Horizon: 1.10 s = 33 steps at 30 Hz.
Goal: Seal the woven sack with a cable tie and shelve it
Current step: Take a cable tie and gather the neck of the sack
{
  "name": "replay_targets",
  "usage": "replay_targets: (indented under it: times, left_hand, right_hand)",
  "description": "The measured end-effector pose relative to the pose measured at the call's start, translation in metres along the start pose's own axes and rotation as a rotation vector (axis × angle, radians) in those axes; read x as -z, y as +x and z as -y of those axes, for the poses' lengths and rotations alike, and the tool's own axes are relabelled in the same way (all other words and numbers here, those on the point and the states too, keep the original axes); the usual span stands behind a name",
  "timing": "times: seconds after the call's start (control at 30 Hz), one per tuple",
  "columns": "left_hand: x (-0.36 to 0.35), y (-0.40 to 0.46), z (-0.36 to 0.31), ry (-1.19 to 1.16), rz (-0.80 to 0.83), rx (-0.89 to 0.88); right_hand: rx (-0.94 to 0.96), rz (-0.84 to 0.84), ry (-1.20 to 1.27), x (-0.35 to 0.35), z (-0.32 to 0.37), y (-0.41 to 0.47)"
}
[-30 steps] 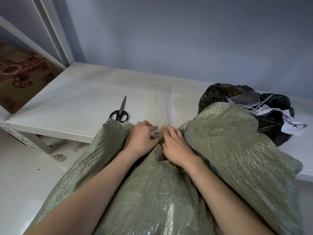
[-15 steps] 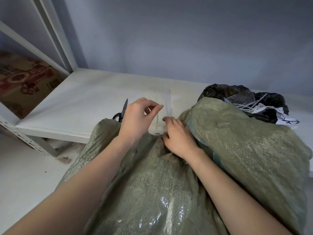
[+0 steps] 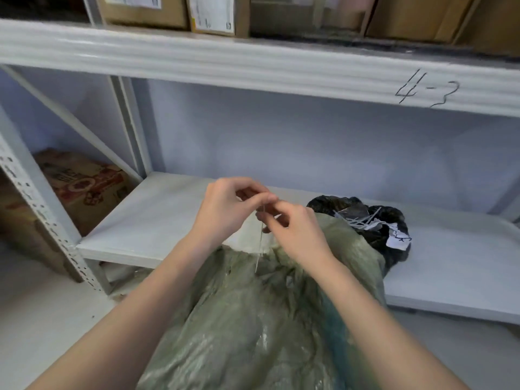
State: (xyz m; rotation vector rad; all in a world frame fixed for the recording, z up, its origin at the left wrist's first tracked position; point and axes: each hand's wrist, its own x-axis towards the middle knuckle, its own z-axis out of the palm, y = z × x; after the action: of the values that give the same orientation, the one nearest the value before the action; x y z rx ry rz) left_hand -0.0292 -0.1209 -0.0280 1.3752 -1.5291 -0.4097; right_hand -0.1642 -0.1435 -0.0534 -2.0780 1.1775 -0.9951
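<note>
Shelving fills most of the frame: a white steel rack whose upper beam (image 3: 253, 63) runs across the top, hand-marked "4-3" at the upper right, with cardboard boxes (image 3: 213, 12) standing on it. Below it, the lower shelf (image 3: 157, 218) crosses the middle of the frame, and I judge that is where the load will go once closed.

My woven sack (image 3: 253, 319), green and bulky, rises from the bottom centre with its mouth leaning against the front edge of that lower shelf; resting it there props it up, so neither of my hands has to carry it. It is not shelved yet.

At right of centre a black rubbish bag (image 3: 391, 240) sits on the shelf just behind the sack, with white offcuts and paper scraps in its open top. A printed carton (image 3: 84, 190) stands at the far left, beyond the perforated upright.

My left hand (image 3: 225, 212) and right hand (image 3: 295, 235) meet above the sack's mouth, fingertips touching. Both pinch a thin pale cable tie (image 3: 260, 243) that hangs straight down toward the gathered fabric. I hold it up close, I think, to sort out its two ends before looping. Whether it already passes round the neck I cannot tell; blur hides its lower end.
</note>
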Motion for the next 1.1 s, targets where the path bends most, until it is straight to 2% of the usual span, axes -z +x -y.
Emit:
replay_targets:
  times: [0.2,0.3,0.4,0.57,0.67,0.8,0.9,1.1]
  left_hand:
    - [0.013,-0.038,-0.059,-0.224,-0.028,0.023]
    - [0.005,-0.056,-0.067,-0.26,-0.017,0.06]
    - [-0.011,-0.071,-0.062,-0.192,0.061,0.102]
    - [-0.046,-0.087,-0.042,0.062,0.317,0.101]
    - [-0.067,-0.089,-0.04,0.189,0.406,0.1]
    - [-0.09,-0.073,-0.041,0.243,0.438,0.293]
    - [-0.103,-0.06,-0.041,0.182,0.459,0.45]
    - [-0.124,-0.06,-0.038,0.0,0.52,0.564]
  right_hand:
    - [-0.018,-0.109,0.146,0.045,0.043,-0.046]
    - [-0.036,-0.153,0.155,0.061,0.048,-0.066]
    - [-0.061,-0.176,0.129,0.07,0.039,-0.082]
    - [-0.123,-0.233,0.013,0.082,0.009,-0.097]
    - [-0.186,-0.228,-0.061,0.09,-0.009,-0.099]
    - [-0.211,-0.216,-0.133,0.095,-0.03,-0.091]
    - [-0.228,-0.229,-0.253,0.098,-0.041,-0.084]
    - [-0.294,-0.149,-0.403,0.083,-0.067,-0.079]
